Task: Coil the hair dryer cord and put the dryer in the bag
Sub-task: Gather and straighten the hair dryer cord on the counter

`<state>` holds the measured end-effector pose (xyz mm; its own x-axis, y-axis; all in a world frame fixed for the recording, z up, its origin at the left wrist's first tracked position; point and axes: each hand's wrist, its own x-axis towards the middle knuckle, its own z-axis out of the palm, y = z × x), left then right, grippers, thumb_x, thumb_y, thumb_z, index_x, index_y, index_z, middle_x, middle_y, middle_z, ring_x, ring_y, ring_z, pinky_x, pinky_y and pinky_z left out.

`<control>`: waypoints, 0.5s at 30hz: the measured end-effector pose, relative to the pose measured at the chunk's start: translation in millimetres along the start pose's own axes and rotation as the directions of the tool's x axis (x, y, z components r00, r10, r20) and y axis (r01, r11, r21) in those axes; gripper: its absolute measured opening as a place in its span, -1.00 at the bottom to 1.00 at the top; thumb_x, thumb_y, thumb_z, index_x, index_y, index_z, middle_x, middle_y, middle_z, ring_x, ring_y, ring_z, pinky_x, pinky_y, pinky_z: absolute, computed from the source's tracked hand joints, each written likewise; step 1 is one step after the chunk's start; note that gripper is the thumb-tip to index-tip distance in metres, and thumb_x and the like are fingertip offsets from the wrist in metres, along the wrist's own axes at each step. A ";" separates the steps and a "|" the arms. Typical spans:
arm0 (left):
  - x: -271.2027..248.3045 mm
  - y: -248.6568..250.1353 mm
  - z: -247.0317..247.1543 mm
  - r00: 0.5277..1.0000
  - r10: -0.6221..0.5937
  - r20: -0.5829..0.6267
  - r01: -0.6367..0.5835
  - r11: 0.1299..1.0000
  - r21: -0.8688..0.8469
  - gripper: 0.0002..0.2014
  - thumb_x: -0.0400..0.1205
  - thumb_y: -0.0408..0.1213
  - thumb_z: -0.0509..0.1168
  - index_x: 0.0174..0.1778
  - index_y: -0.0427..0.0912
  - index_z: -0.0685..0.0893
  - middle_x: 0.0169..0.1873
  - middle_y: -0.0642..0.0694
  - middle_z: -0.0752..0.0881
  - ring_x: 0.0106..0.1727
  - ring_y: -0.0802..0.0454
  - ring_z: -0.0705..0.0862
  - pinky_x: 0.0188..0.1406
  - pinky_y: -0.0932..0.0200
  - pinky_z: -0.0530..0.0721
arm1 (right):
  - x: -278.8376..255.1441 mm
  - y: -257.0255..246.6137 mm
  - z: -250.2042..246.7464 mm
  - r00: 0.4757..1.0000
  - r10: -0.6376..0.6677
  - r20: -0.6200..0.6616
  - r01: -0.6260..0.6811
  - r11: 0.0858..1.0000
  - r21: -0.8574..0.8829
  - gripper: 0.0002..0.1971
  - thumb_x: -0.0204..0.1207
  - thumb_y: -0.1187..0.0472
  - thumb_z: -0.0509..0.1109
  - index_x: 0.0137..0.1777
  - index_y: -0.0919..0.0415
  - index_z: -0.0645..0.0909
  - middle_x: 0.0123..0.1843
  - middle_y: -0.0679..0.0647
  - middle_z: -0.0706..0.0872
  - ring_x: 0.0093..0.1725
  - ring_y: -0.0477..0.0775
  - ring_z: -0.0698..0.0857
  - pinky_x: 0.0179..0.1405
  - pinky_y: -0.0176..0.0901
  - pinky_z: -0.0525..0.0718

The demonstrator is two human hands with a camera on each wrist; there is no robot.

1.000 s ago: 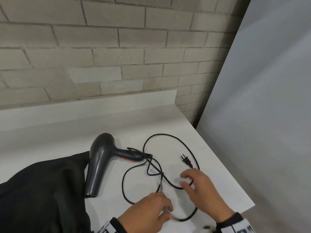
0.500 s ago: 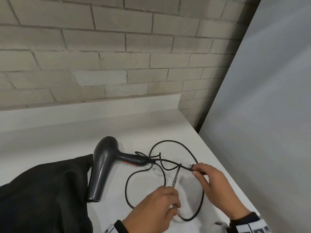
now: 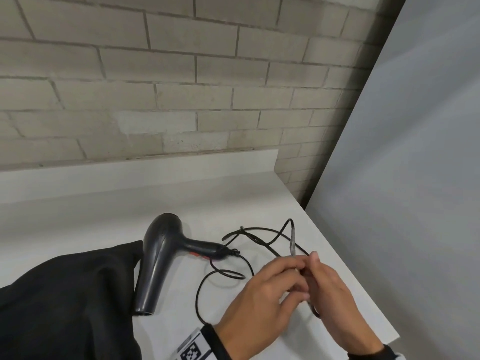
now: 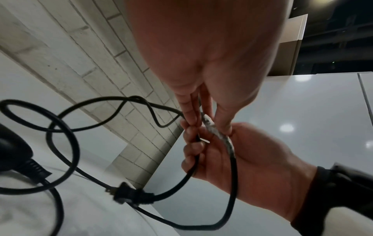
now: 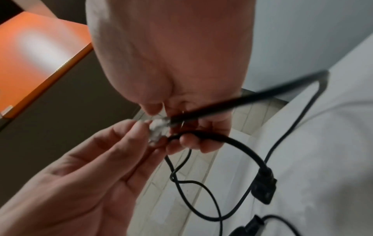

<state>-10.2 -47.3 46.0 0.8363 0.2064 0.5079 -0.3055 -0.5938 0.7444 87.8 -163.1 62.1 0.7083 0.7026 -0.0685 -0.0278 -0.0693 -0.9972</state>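
Note:
The dark grey hair dryer point(image 3: 161, 255) lies on the white counter point(image 3: 104, 219), nozzle toward me. Its black cord point(image 3: 223, 274) sprawls in loose loops to its right. Both hands meet above the counter's right part. My left hand point(image 3: 293, 276) pinches a silvery taped stretch of the cord point(image 4: 210, 126) between thumb and fingers. My right hand point(image 3: 311, 266) has its fingers curled round the cord just behind the plug point(image 4: 129, 194), which hangs free below. A short loop of cord runs between the two hands. The black bag point(image 3: 65, 294) lies slumped at the left, touching the dryer.
A brick wall point(image 3: 181, 87) stands behind the counter's raised back edge. A grey panel point(image 3: 402, 178) runs along the counter's right edge point(image 3: 350, 268), close to my right hand. Bare counter lies behind the dryer.
My hands have come together and risen off the counter, lifting the cord. The right hand now holds the cord behind the plug. The far loop has been pulled up and in.

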 end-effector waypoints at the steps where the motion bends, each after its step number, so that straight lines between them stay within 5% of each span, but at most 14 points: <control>1: 3.1 1.8 0.5 1.000 -0.026 -0.016 0.025 0.999 -0.022 -1.00 0.66 -0.28 0.37 -0.06 -0.11 0.67 0.30 0.22 0.55 0.13 0.30 0.64 0.18 0.23 0.63 | -1.2 -0.2 2.2 0.999 -0.002 0.043 0.000 1.000 0.026 -0.40 0.60 -0.31 0.16 -0.20 0.26 0.67 -0.42 0.14 0.48 -0.42 0.00 0.46 -0.42 -0.27 0.46; 4: 7.5 1.0 -0.4 0.996 -0.082 -0.045 0.079 0.995 -0.068 -0.91 0.68 -0.43 0.25 -0.03 -0.16 0.60 0.32 0.23 0.47 -0.03 0.24 0.68 -0.01 0.16 0.72 | -2.8 -3.0 3.3 0.986 -0.084 0.143 0.069 0.992 0.107 -0.60 0.45 -0.20 0.39 -0.16 0.17 0.73 -0.35 0.05 0.58 -0.34 -0.01 0.51 -0.28 -0.30 0.54; 8: 1.3 -0.7 -5.9 0.985 -0.051 -0.166 0.037 0.996 -0.084 -0.76 0.63 -0.57 0.25 -0.09 -0.09 0.53 0.27 0.13 0.53 0.16 0.15 0.71 0.05 0.19 0.74 | -4.8 -4.9 -3.6 0.964 -0.082 0.251 0.065 0.995 0.075 -0.76 0.45 0.23 0.52 0.10 0.27 0.74 -0.12 0.17 0.77 -0.18 0.05 0.70 -0.02 -0.17 0.67; 12: -1.9 -9.7 -12.7 0.922 -0.077 -0.379 0.097 0.995 0.034 -0.73 0.54 -0.50 0.45 -0.10 -0.07 0.55 0.05 0.13 0.58 0.12 0.13 0.66 0.10 0.43 0.55 | -3.7 -0.6 -5.4 0.997 -0.015 0.075 0.010 0.997 0.076 -0.76 0.41 0.30 0.49 0.08 0.23 0.77 -0.28 0.12 0.67 -0.35 0.04 0.53 -0.33 -0.32 0.57; 15: -0.5 -24.1 -19.5 0.846 -0.292 -0.446 0.304 0.952 -0.048 -0.70 0.54 -0.35 0.50 -0.05 0.05 0.51 -0.04 0.11 0.58 0.01 0.15 0.61 -0.04 0.36 0.57 | -2.5 3.6 -10.5 1.000 -0.018 0.007 0.017 0.990 0.137 -0.83 0.51 0.25 0.47 0.07 0.23 0.76 -0.24 0.21 0.63 -0.31 0.17 0.45 -0.22 -0.01 0.40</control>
<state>-12.1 -17.9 36.2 0.5934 0.6954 0.4053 -0.0582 -0.4652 0.8833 93.3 -172.5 58.9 0.7034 0.7089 -0.0510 -0.1121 0.0397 -0.9929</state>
